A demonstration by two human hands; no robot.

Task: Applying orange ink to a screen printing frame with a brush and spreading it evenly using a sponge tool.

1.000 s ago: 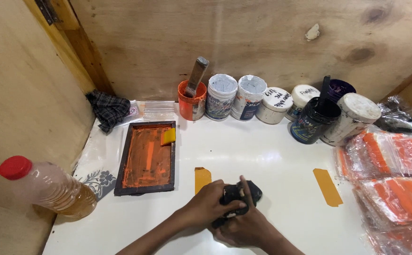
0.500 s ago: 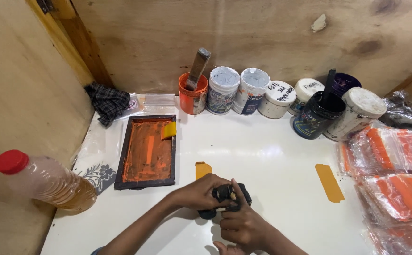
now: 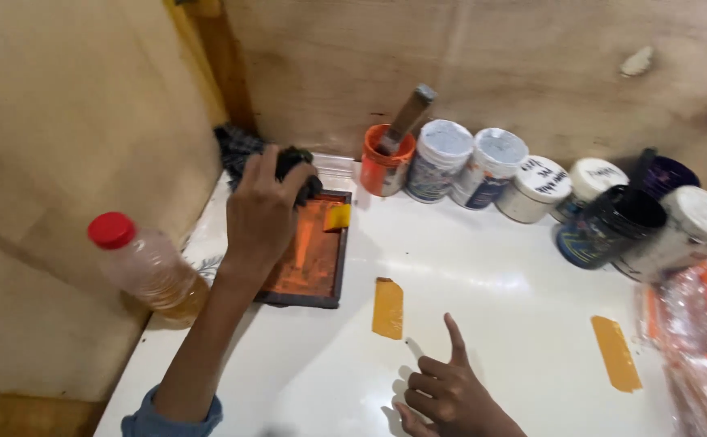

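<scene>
Head view: row of paint tubs along far plywood wall — orange pot (image 3: 382, 166) with a brush handle leaning right, two white-lidded tubs (image 3: 444, 158), a white tub with handwritten label (image 3: 538, 188), an open black jar (image 3: 606, 226). Clear packets of orange items (image 3: 705, 340) at right edge. Red-capped bottle (image 3: 147, 263) left. Left hand (image 3: 263, 212) closed around a small black object (image 3: 298, 166) over the orange ink tray (image 3: 311, 251), whose long axis runs near-to-far. Right hand (image 3: 450, 396) empty near front edge, fingers curled, index extended toward the far side. Yellow tape strip (image 3: 387, 307) on white table (image 3: 491, 283)
</scene>
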